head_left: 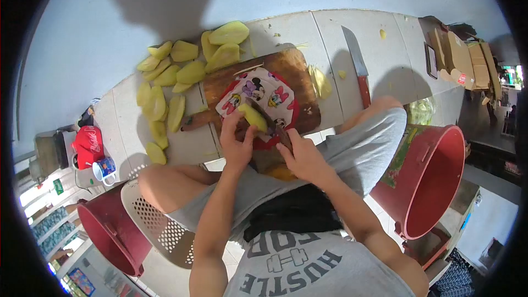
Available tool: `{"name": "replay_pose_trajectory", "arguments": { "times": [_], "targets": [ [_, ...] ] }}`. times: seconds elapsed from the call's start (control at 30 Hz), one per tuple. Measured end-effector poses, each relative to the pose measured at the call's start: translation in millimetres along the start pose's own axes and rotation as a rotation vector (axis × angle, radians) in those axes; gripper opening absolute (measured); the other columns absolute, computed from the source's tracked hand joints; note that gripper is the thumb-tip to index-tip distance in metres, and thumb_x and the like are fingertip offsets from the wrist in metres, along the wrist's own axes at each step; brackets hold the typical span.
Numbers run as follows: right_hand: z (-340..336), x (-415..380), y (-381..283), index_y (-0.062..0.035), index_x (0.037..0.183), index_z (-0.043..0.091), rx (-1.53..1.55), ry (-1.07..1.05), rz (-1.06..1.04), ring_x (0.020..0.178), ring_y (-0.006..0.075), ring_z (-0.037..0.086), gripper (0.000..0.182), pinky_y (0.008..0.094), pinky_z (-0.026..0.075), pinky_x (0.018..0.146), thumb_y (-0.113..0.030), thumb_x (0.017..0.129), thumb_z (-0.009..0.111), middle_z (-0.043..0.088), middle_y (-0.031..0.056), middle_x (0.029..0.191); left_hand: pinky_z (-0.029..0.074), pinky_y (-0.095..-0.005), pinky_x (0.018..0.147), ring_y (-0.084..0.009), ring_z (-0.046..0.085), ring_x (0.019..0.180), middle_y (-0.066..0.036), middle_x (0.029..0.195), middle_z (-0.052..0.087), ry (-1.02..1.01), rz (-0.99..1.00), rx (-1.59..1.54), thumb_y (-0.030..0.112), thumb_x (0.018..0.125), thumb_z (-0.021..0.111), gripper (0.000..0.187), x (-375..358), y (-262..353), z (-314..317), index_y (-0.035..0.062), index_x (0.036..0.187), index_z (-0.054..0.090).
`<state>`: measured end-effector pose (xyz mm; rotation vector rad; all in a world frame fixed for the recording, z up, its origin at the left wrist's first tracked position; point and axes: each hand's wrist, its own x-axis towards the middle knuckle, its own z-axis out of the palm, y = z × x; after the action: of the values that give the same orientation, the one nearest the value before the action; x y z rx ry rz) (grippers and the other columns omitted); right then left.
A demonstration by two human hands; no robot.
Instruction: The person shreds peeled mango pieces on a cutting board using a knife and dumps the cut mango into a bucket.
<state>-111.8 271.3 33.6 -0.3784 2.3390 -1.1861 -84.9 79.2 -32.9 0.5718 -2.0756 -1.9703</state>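
Note:
My left hand [237, 142] grips a peeled yellow-green fruit piece [252, 116], which looks like green mango. My right hand [303, 158] is closed around the handle of a dark-bladed knife [263, 111], its blade against the fruit's right side. Both hands are over a round red-edged cloth [278, 83] with cartoon prints. Beneath the cloth lies a wooden cutting board [302, 71], its handle pointing left. Several peeled fruit pieces [191, 71] are spread on the tiles left of the board and behind it.
A large knife [356, 58] with a reddish handle lies right of the board, near some thin slices [320, 82]. Red buckets [432, 187] flank me, with a white perforated basket [146, 203] at left. A mug [103, 170] and red cap [88, 147] sit far left; cardboard boxes [461, 58] stand far right.

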Motion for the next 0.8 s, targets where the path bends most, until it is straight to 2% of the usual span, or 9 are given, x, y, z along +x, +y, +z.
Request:
{"name": "replay_pose_trajectory", "arguments": {
  "times": [0.07, 0.1, 0.17, 0.27, 0.43, 0.5, 0.6, 0.67, 0.8],
  "targets": [
    [2.4, 1.1, 3.7, 0.002, 0.107, 0.046, -0.014, 0.001, -0.009, 0.076, 0.0513, 0.063, 0.029, 0.0581, 0.048, 0.066, -0.022, 0.098, 0.061, 0.064, 0.0297, 0.076, 0.057, -0.0346, 0.08, -0.0232, 0.064, 0.096, -0.015, 0.121, 0.055, -0.002, 0.462, 0.394, 0.001, 0.087, 0.072, 0.033, 2.7, -0.3, -3.5, -0.0002, 0.117, 0.06],
    [3.7, 0.7, 4.6, 0.0022, 0.107, 0.045, -0.03, 0.005, -0.021, 0.076, 0.0512, 0.063, 0.03, 0.0583, 0.048, 0.066, -0.022, 0.098, 0.06, 0.064, 0.0295, 0.076, 0.057, -0.0346, 0.08, -0.0232, 0.064, 0.096, -0.015, 0.121, 0.055, -0.002, 0.457, 0.399, 0.001, 0.087, 0.072, 0.033, 4.0, -4.3, -5.0, -0.0002, 0.117, 0.06],
    [4.5, 0.8, 5.2, 0.002, 0.107, 0.045, -0.042, 0.003, -0.023, 0.076, 0.051, 0.064, 0.029, 0.058, 0.049, 0.066, -0.021, 0.098, 0.06, 0.064, 0.0294, 0.077, 0.053, -0.0404, 0.087, -0.0305, 0.06, 0.102, -0.018, 0.124, 0.047, -0.02, 0.576, 0.432, 0.003, 0.085, 0.072, 0.026, 9.4, -16.4, -6.3, 0.0006, 0.108, 0.059],
    [3.5, -2.4, 5.3, 0.0013, 0.107, 0.045, -0.103, 0.007, -0.042, 0.076, 0.0498, 0.064, 0.028, 0.0568, 0.051, 0.066, -0.021, 0.098, 0.06, 0.065, 0.0288, 0.08, 0.048, -0.0444, 0.093, -0.036, 0.056, 0.107, -0.02, 0.127, 0.043, -0.07, 0.579, 0.395, 0.006, 0.084, 0.073, 0.029, 15.1, -28.7, -10.2, 0.0007, 0.109, 0.059],
    [-10.1, -21.8, -14.1, -0.0003, 0.105, 0.045, -0.17, 0.048, -0.11, 0.075, 0.0471, 0.066, 0.027, 0.0532, 0.055, 0.063, -0.022, 0.098, 0.06, 0.065, 0.0255, 0.084, 0.048, -0.045, 0.094, -0.037, 0.056, 0.106, -0.022, 0.128, 0.041, -0.075, 0.6, 0.361, 0.008, 0.08, 0.074, 0.034, 17.4, -34.6, -8.2, 0.0008, 0.109, 0.059],
    [-15.2, -31.1, -21.1, -0.0013, 0.106, 0.046, -0.305, 0.03, -0.128, 0.07, 0.0453, 0.066, 0.028, 0.0514, 0.055, 0.058, -0.024, 0.098, 0.061, 0.063, 0.022, 0.082, 0.048, -0.0455, 0.094, -0.0373, 0.056, 0.107, -0.022, 0.129, 0.04, -0.079, 0.612, 0.391, 0.008, 0.078, 0.074, 0.036, 16.5, -36.5, -7.7, 0.0008, 0.11, 0.059],
    [-19.7, -39.9, -27.5, -0.0023, 0.107, 0.046, -0.349, 0.013, -0.129, 0.066, 0.0438, 0.066, 0.028, 0.0501, 0.055, 0.054, -0.025, 0.098, 0.061, 0.061, 0.0201, 0.081, 0.048, -0.046, 0.094, -0.037, 0.056, 0.108, -0.021, 0.13, 0.038, -0.101, 0.511, 0.333, 0.005, 0.075, 0.074, 0.039, 18.0, -38.7, -6.7, 0.0009, 0.112, 0.06],
    [-20.4, -41.9, -30.9, -0.0027, 0.106, 0.047, -0.342, -0.011, -0.106, 0.065, 0.0432, 0.066, 0.028, 0.0498, 0.055, 0.054, -0.025, 0.098, 0.061, 0.062, 0.0202, 0.081, 0.049, -0.0457, 0.092, -0.0362, 0.056, 0.108, -0.02, 0.13, 0.038, -0.072, 0.648, 0.417, 0.005, 0.074, 0.074, 0.042, 20.7, -39.2, -7.1, 0.0012, 0.114, 0.062],
    [-18.8, -45.7, -37.1, -0.0033, 0.105, 0.046, -0.359, 0.01, -0.098, 0.064, 0.0421, 0.066, 0.027, 0.0486, 0.056, 0.054, -0.024, 0.098, 0.061, 0.061, 0.0197, 0.08, 0.051, -0.0446, 0.09, -0.0361, 0.056, 0.109, -0.02, 0.128, 0.038, -0.113, 0.561, 0.416, 0.004, 0.074, 0.074, 0.044, 21.2, -38.9, -7.6, 0.0014, 0.116, 0.062]
  ]
}}
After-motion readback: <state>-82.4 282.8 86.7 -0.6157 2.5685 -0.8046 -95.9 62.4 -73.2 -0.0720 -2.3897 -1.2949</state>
